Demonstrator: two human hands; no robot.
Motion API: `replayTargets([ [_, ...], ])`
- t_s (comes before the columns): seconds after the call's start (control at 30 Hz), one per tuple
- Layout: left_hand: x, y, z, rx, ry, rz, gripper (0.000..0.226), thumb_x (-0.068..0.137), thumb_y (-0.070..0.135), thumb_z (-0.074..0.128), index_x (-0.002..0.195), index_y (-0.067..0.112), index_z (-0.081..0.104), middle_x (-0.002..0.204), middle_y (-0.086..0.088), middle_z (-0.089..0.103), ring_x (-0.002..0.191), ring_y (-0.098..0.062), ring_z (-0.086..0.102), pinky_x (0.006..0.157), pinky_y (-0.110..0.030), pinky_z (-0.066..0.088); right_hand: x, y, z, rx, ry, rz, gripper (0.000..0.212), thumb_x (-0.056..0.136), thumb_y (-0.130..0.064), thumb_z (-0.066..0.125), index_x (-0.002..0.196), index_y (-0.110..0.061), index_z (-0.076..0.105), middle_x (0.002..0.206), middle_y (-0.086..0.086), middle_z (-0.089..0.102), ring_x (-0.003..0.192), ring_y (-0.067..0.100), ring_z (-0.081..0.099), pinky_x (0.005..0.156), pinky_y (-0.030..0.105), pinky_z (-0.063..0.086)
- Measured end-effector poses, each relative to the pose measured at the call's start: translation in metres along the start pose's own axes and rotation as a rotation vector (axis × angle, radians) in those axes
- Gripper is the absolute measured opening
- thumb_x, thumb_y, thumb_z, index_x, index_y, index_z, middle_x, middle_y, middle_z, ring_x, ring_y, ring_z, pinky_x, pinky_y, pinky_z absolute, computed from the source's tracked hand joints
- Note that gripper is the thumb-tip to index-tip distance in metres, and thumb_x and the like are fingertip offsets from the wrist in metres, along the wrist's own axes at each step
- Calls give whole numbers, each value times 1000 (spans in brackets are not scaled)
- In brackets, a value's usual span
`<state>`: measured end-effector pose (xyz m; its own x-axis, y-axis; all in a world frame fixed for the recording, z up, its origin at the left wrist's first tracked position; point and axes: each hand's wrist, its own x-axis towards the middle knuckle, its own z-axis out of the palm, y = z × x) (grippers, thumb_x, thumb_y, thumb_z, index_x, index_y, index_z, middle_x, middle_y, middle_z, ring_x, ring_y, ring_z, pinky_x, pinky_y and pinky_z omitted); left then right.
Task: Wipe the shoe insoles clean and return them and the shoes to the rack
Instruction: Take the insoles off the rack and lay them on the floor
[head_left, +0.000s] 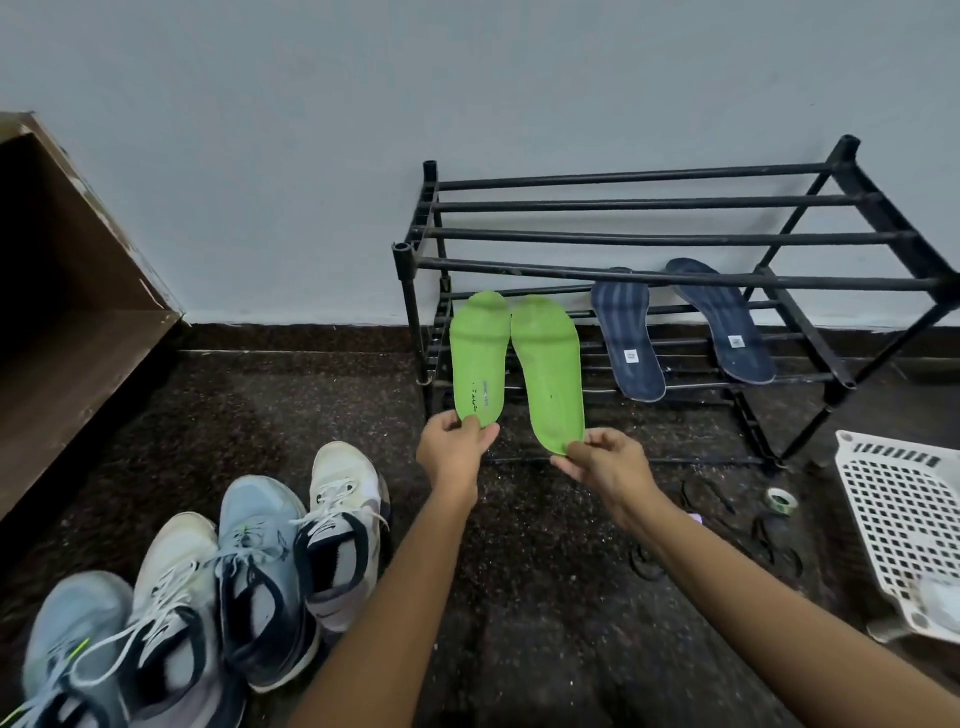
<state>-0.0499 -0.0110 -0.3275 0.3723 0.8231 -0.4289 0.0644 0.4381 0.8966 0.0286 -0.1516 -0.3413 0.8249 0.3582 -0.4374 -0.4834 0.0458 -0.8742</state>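
Two green insoles stand side by side against the left end of the black shoe rack (675, 236), toes up toward its lower shelf. My left hand (454, 449) pinches the heel of the left green insole (479, 358). My right hand (605, 460) pinches the heel of the right green insole (550, 369). Two dark blue insoles (628, 343) (719, 319) lean on the lower shelf further right. Several sneakers lie on the floor at lower left: two light blue (260, 571) (67, 649) and two white (345, 525) (171, 618).
A white perforated plastic basket (904, 525) sits on the floor at right. A roll of tape (782, 501) and dark bands lie on the dark floor near it. A brown wooden cabinet (67, 322) stands at left. The rack backs against a pale wall.
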Motion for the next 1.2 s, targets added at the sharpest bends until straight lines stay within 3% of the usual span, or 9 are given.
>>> replayTargets([
  [0.17, -53, -36, -46, -46, -27, 15, 26, 92, -5, 56, 118, 0, 56, 89, -7, 70, 72, -14, 73, 66, -20, 58, -54, 32, -20, 19, -2, -10, 9, 84, 11, 60, 91, 6, 56, 95, 19, 67, 85, 28, 69, 68, 23, 57],
  [0.47, -116, -110, -126, -88, 48, 0, 25, 93, -11, 50, 117, -3, 53, 88, -12, 67, 69, -17, 73, 70, -26, 60, -131, 124, -46, 115, 16, 157, 13, 85, 15, 55, 91, 4, 58, 85, 22, 69, 79, 32, 65, 60, 24, 57],
  [0.63, -119, -141, -153, -37, 121, -70, 25, 94, -10, 50, 115, 3, 53, 93, -13, 67, 69, -18, 73, 62, -21, 59, -130, 157, -48, 96, 51, 274, 12, 85, 16, 54, 93, 7, 57, 93, 23, 65, 80, 30, 64, 57, 22, 57],
  [0.93, -88, -182, -165, 41, 182, -277, 27, 91, -15, 51, 114, -2, 54, 99, -17, 64, 64, -14, 70, 60, -20, 58, -91, 194, -44, -105, 112, 380, 13, 84, 14, 57, 83, 1, 57, 94, 22, 64, 77, 27, 64, 51, 20, 55],
  [1.1, -74, -196, -162, 126, 197, -335, 28, 87, -17, 49, 110, -2, 53, 101, -18, 62, 53, -9, 67, 51, -17, 55, -79, 199, -45, -237, 61, 400, 11, 80, 9, 67, 81, 1, 60, 89, 21, 67, 72, 27, 67, 51, 22, 55],
  [1.2, -70, -194, -161, 221, 193, -327, 25, 88, -14, 54, 106, 2, 51, 108, -20, 58, 65, -20, 65, 48, -17, 54, -77, 198, -49, -393, 44, 387, 11, 76, 3, 74, 79, 1, 64, 79, 18, 69, 66, 25, 69, 57, 27, 59],
])
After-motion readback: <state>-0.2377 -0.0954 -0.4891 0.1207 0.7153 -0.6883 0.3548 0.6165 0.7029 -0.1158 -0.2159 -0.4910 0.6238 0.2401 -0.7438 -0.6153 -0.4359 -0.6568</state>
